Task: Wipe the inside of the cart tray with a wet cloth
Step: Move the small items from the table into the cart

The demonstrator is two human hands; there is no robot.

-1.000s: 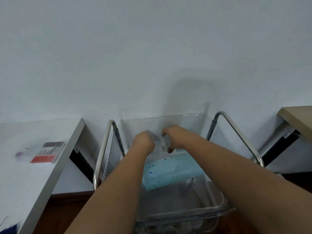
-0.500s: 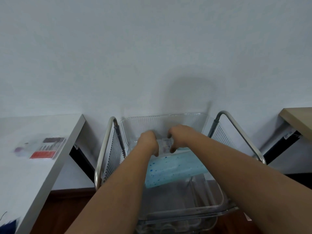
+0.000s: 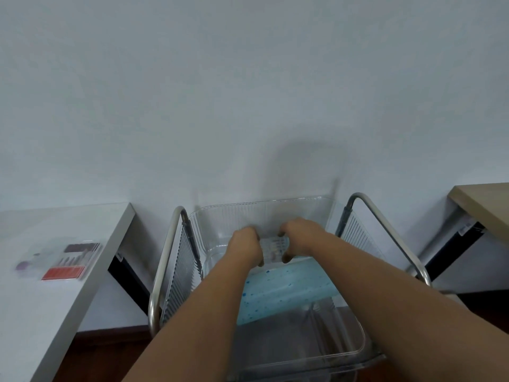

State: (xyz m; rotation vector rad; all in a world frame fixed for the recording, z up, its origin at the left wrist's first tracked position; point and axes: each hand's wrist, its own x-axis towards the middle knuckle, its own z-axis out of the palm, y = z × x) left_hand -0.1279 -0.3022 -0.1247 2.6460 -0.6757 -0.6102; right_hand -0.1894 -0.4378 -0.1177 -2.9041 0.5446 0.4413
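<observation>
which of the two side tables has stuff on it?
The white table left of the cart; a clear packet of small tools lies on it. The visible corner of the wooden table on the right shows nothing.

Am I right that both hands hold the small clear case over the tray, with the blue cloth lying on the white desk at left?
Not quite. In the head view the blue cloth lies inside the tray, not on the white desk. Both the left hand and right hand do hold the small clear case over the tray.

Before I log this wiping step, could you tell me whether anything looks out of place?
Yes: both hands hold a small clear plastic case inside the clear cart tray, while the speckled blue cloth lies unheld on its floor.
</observation>
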